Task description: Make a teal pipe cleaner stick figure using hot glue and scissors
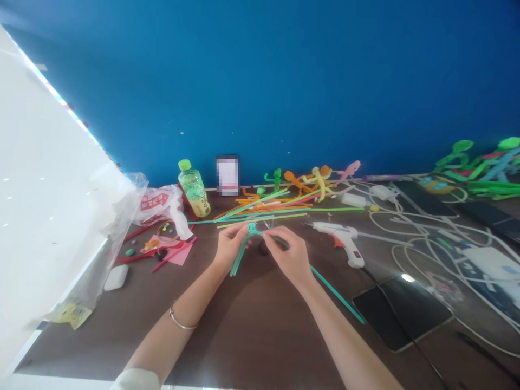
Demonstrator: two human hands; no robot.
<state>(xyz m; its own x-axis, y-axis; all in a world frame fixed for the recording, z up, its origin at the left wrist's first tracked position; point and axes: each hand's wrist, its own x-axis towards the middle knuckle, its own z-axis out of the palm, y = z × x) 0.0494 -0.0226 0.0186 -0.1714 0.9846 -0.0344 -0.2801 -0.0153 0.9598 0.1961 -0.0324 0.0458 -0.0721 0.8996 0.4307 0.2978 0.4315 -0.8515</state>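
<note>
Both my hands meet over the middle of a dark brown table (pixel 252 325). My left hand (pixel 229 246) pinches a bundle of teal pipe cleaners (pixel 239 254) near its top, and the loose ends hang down toward me. My right hand (pixel 286 252) pinches the same teal strand at the twist; a long teal pipe cleaner (pixel 337 295) trails from under it to the right. A silver bracelet (pixel 181 322) sits on my left wrist.
A white glue gun (pixel 343 238) lies right of my hands, a dark phone (pixel 402 311) nearer me. Loose coloured pipe cleaners (pixel 264 208), finished figures (pixel 317 179), a green-capped bottle (pixel 194 188), plastic bags (pixel 160 206), pink scraps (pixel 170 250) and white cables (pixel 410 227) crowd the back.
</note>
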